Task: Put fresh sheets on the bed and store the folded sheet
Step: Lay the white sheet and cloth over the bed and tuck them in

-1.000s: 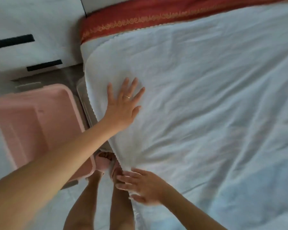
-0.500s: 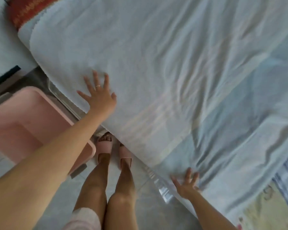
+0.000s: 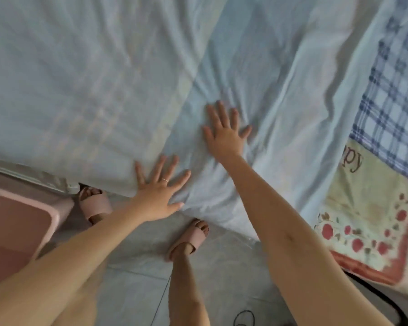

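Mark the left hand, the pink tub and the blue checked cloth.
left hand (image 3: pixel 158 196): head view, back of the hand.
pink tub (image 3: pixel 53 216): head view, rim at its rounded corner.
blue checked cloth (image 3: pixel 396 90): head view, middle of the checks.

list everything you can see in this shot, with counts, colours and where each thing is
thin pale blue bed sheet: one, pale blue-white, spread wrinkled over the bed, fills the upper frame
patterned quilt: one, blue plaid and cream floral with a red border, right edge, partly under the sheet
pink plastic tub: one, pink, lower left on the floor
grey tiled floor: one, grey, bottom centre
thin black cable: one, black, on the floor at the bottom edge
pink slide slippers: two, pink, on the person's feet by the bed edge
left hand: one, ringed, flat on the sheet at the bed edge
right hand: one, flat on the sheet, farther in
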Demonstrator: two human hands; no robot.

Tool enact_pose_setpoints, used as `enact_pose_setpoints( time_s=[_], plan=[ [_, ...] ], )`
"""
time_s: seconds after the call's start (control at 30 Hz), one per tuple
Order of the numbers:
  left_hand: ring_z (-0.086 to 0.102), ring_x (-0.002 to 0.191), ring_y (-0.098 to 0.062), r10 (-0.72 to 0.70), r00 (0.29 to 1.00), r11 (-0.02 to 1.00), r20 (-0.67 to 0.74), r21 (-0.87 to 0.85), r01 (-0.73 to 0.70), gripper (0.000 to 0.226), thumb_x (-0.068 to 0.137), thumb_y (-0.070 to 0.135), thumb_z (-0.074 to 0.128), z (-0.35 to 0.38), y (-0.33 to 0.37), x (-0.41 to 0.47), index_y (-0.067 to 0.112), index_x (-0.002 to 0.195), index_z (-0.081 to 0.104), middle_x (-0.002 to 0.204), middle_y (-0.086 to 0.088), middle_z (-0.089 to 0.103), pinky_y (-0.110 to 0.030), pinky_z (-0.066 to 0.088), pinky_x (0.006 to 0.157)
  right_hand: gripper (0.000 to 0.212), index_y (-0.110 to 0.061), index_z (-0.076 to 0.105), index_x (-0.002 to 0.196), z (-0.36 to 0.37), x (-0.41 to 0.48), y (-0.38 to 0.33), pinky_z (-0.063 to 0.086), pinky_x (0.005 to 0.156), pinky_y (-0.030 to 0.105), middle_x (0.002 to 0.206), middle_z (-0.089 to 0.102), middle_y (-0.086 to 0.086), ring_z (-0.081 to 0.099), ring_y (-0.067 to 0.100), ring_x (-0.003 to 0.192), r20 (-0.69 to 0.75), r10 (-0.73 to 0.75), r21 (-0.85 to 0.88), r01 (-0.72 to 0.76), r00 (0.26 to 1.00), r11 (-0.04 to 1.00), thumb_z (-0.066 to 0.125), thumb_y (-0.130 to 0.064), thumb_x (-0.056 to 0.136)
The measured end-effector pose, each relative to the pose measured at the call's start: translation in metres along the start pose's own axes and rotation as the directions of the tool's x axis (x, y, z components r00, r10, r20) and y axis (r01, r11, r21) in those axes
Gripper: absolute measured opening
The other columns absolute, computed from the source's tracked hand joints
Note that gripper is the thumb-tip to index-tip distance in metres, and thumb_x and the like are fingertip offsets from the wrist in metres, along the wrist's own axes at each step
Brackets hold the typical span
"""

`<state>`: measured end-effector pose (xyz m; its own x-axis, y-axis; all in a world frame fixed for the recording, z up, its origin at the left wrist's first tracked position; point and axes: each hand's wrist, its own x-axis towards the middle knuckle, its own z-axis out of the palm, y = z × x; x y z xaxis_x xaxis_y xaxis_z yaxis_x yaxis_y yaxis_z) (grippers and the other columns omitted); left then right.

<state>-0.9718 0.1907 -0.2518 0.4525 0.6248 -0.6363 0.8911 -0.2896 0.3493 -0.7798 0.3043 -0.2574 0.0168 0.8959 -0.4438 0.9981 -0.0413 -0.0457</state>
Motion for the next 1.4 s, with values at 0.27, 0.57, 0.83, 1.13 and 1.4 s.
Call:
enact_pose_setpoints(
  time_s=[0.27,0.57,0.83,1.13,1.4],
  plan=[
    [-0.048,0.124,-0.032,0.167,0.984,0.984,0.065,0.054,-0.171,0.080,0.088,0.059,0.040,0.045,0.185,0.050,0.046,0.143,-0.017,0.144,-0.003,-0.043,-0.070,-0.029,0.081,0.069,-0.032,-0.016,0.148,0.042,-0.166,0.258,0.000,0.109,0.069,0.156,-0.022,-0.011,-0.013,0.025,0.145,0.341,0.703,0.090,-0.766,0.624,0.637,0.010,-0.064,0.093],
    [0.003,0.145,-0.010,0.537,0.744,0.840,0.398,-0.176,-0.513,0.037,0.097,0.036,0.037,0.095,0.318,0.030,0.038,0.132,0.051,0.152,0.011,0.029,-0.039,-0.019,0.110,0.060,-0.032,0.008,0.150,0.035,-0.164,0.223,0.004,0.116,0.052,0.159,0.007,-0.001,0.005,0.028,0.146,-0.058,-0.141,-0.032,0.139,0.988,0.990,0.033,-0.034,0.096],
    [0.047,0.121,-0.034,0.295,0.906,0.941,-0.304,-0.076,-0.331,0.045,0.076,0.019,0.039,0.071,0.214,0.016,0.007,0.113,0.064,0.127,-0.017,0.055,-0.048,0.038,0.102,0.073,-0.025,0.011,0.151,0.134,-0.273,0.290,-0.012,0.115,0.032,0.159,0.007,-0.004,0.003,0.017,0.146,-0.046,0.556,0.420,-0.489,0.830,0.764,0.028,-0.062,0.091],
    [0.010,0.143,-0.037,0.020,0.978,0.942,-0.206,0.331,0.051,0.067,0.090,0.043,0.026,0.080,0.174,0.031,0.014,0.150,0.014,0.156,-0.015,0.012,-0.068,0.004,0.105,0.032,-0.016,0.054,0.099,0.119,-0.292,0.265,0.039,0.066,0.025,0.092,0.054,-0.003,0.051,0.013,0.078,0.162,0.779,0.844,-0.494,0.606,0.210,0.070,-0.037,0.081],
    [-0.010,0.145,-0.027,0.017,0.991,0.994,-0.136,0.109,-0.002,0.081,0.091,0.033,0.053,0.079,0.175,0.009,0.014,0.151,0.003,0.157,-0.014,-0.008,-0.053,-0.013,0.110,0.020,-0.016,0.051,0.074,0.109,-0.317,0.244,0.035,0.066,0.022,0.089,0.050,0.000,0.047,0.013,0.079,0.315,0.546,0.826,-0.507,0.776,0.245,0.070,-0.017,0.082]
  ],
)
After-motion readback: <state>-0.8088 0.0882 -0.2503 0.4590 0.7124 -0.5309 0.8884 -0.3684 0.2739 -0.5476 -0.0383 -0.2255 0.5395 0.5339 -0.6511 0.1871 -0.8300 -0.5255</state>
